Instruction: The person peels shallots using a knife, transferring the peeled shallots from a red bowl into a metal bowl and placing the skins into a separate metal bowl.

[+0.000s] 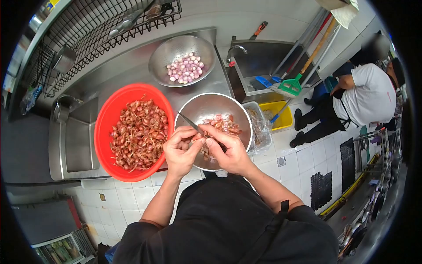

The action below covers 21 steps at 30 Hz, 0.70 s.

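Both hands meet over the near rim of a steel bowl (187, 110) that has shallot skins (224, 123) in it. My left hand (181, 149) pinches a small shallot (196, 137), mostly covered by the fingers. A knife is closed in my right hand (228, 152); its dark blade (189, 120) points up and left past the left fingers. To the left, a red basin (103, 114) is heaped with unpeeled shallots (138, 132). Behind, a steel colander (160, 57) contains peeled, pale purple shallots (185, 68).
A sink (81, 141) is at left, another sink (263, 57) at back right. A clear plastic bag (261, 132) and a yellow bin (281, 115) stand right of the bowl. Brooms (318, 46) lean nearby. Another person (367, 92) bends over at right. A wire rack (96, 35) hangs above.
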{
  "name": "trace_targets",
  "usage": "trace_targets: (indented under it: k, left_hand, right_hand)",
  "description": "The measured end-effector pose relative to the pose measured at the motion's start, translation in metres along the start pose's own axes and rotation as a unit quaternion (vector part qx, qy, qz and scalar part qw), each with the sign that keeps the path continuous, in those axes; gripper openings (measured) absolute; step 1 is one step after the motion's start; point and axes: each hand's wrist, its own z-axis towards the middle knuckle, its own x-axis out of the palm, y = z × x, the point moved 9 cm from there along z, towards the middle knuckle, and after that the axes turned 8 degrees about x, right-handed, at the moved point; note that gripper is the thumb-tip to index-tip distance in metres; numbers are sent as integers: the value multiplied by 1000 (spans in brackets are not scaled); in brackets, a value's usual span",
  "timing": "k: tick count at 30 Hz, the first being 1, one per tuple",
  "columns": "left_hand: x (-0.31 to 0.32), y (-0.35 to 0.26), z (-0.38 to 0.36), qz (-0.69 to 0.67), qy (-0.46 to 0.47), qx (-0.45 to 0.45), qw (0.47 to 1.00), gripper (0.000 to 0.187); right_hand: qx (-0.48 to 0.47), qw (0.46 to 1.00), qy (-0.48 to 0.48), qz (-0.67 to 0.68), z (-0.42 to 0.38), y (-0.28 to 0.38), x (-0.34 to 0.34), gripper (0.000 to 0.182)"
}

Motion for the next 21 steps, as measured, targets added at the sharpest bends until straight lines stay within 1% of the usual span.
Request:
trace_targets:
  k: [1, 2, 4, 5, 6, 7, 8, 10, 11, 12, 13, 14, 15, 16, 17, 19, 20, 21]
  left_hand:
    - [2, 0, 1, -1, 2, 1, 1000, 23]
    - [0, -2, 2, 6, -9, 4, 1000, 23]
    - [-3, -6, 4, 14, -22, 8, 1000, 22]
    - [-2, -7, 5, 15, -4, 6, 1000, 22]
    - [1, -8, 6, 17, 13, 3, 1000, 22]
    - [1, -8, 5, 16, 12, 3, 1000, 22]
    - [3, -11, 6, 22, 18, 17, 999, 22]
    - [6, -15, 7, 27, 24, 33, 999, 22]
    - [9, -23, 6, 90, 31, 77, 992, 22]
    - [12, -31, 5, 152, 38, 120, 980, 22]
    - [13, -31, 3, 151, 38, 122, 980, 22]
    - [14, -33, 2, 192, 37, 143, 970, 23]
    - [16, -38, 1, 233, 36, 162, 958, 24]
    - [18, -44, -1, 255, 33, 187, 948, 24]
    - [19, -46, 0, 256, 32, 188, 948, 24]
    - [25, -59, -3, 309, 36, 260, 914, 22]
    - [23, -55, -5, 305, 57, 264, 913, 25]
    - [24, -50, -6, 305, 57, 265, 913, 25]
  right_hand:
    - [-11, 1000, -23, 3, -1, 2, -3, 40]
    - [-11, 1000, -23, 2, -3, 5, -7, 40]
    - [81, 996, 29, 27, -6, -4, -6, 40]
    - [80, 996, 30, 25, -6, -6, -7, 40]
    - [55, 998, 20, 21, -7, -5, -9, 40]
    - [30, 999, 10, 16, -8, -2, -10, 40]
    - [30, 999, 11, 16, -10, 0, -10, 40]
    - [84, 996, 8, 39, -11, 3, -11, 39]
    - [82, 996, 8, 38, -11, -2, -7, 39]
    - [48, 997, -27, 50, -11, -8, -7, 38]
    - [13, 996, -62, 62, -13, -9, -10, 38]
    - [11, 996, -61, 60, -13, -11, -8, 38]
    - [-6, 996, -82, 44, -14, -10, -9, 38]
    - [-23, 994, -103, 29, -13, -6, -11, 37]
    - [-24, 994, -102, 29, -13, -4, -11, 37]
    - [108, 981, -56, 151, -13, -14, -6, 35]
    - [107, 981, -56, 151, -13, -9, -10, 35]
    - [177, 952, -14, 251, -12, -16, -6, 35]
